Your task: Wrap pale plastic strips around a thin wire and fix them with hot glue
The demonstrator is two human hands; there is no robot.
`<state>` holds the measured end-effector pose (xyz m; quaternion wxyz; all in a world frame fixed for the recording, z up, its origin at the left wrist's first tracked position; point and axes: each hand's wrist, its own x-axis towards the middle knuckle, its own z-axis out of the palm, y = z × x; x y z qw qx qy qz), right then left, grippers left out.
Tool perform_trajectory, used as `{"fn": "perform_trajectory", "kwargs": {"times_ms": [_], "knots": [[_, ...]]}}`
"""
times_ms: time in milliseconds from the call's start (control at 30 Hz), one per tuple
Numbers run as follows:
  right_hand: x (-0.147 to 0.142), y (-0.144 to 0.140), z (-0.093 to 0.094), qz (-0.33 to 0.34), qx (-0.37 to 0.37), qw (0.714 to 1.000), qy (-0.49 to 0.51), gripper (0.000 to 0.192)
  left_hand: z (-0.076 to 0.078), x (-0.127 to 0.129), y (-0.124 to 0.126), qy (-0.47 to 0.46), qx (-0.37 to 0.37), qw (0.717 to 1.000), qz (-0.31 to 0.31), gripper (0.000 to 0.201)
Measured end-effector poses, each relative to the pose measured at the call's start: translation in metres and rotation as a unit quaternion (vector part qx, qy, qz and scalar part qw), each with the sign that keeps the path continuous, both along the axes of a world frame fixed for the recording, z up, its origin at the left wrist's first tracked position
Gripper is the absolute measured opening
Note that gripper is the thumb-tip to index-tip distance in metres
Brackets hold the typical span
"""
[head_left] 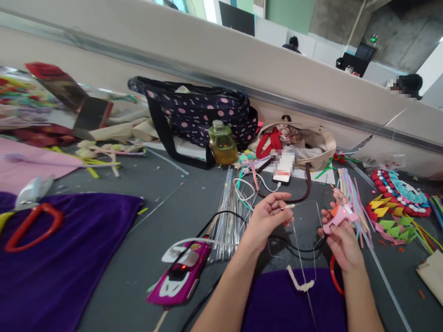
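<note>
My left hand (266, 217) pinches the top of a thin bent wire frame (313, 230) over the grey table. A short length of cream fuzzy stem (299, 282) is wound on the frame's lower part. My right hand (341, 240) grips a small pink glue gun (338, 216), its tip pointing up and left, close to the wire. A black cord (297, 249) runs under both hands.
A pink hot-glue tool (180, 275) lies at lower left, purple cloth (69, 258) beside it. Behind stand a yellow-green bottle (222, 143), a dotted dark bag (200, 113), a beige tote (311, 143) and a phone (284, 169). Coloured stems (351, 193) and craft pieces (398, 203) lie at right.
</note>
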<state>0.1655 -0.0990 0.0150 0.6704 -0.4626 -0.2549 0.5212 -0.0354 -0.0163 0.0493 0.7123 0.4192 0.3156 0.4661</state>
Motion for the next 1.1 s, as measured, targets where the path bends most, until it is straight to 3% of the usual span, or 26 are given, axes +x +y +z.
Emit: {"fn": "perform_trajectory", "kwargs": {"times_ms": [233, 400, 533, 600, 700, 867, 1100], "knots": [[0.001, 0.003, -0.002, -0.009, -0.005, 1.0, -0.008, 0.054, 0.002, -0.003, 0.0, -0.043, -0.016, 0.999, -0.022, 0.041], [-0.001, 0.003, -0.003, -0.004, -0.001, 0.999, -0.032, 0.045, 0.005, -0.006, -0.005, -0.13, -0.045, 0.989, -0.06, 0.042], [-0.006, 0.012, -0.001, 0.029, -0.001, 0.995, -0.092, 0.028, 0.007, -0.009, -0.011, -0.204, -0.034, 0.974, -0.093, 0.044], [-0.014, 0.024, 0.006, 0.057, -0.01, 0.991, -0.123, 0.033, 0.007, -0.01, -0.013, -0.231, -0.019, 0.966, -0.113, 0.044], [-0.036, 0.049, 0.025, 0.107, -0.008, 0.982, -0.154, 0.048, 0.006, -0.011, -0.016, -0.263, 0.001, 0.955, -0.133, 0.044], [-0.09, 0.098, 0.048, 0.228, 0.012, 0.959, -0.171, 0.049, 0.005, -0.015, -0.021, -0.306, 0.034, 0.94, -0.149, 0.045], [-0.165, 0.146, 0.033, 0.398, 0.077, 0.89, -0.208, 0.048, 0.005, -0.024, -0.022, -0.324, 0.036, 0.933, -0.151, 0.047]]}}
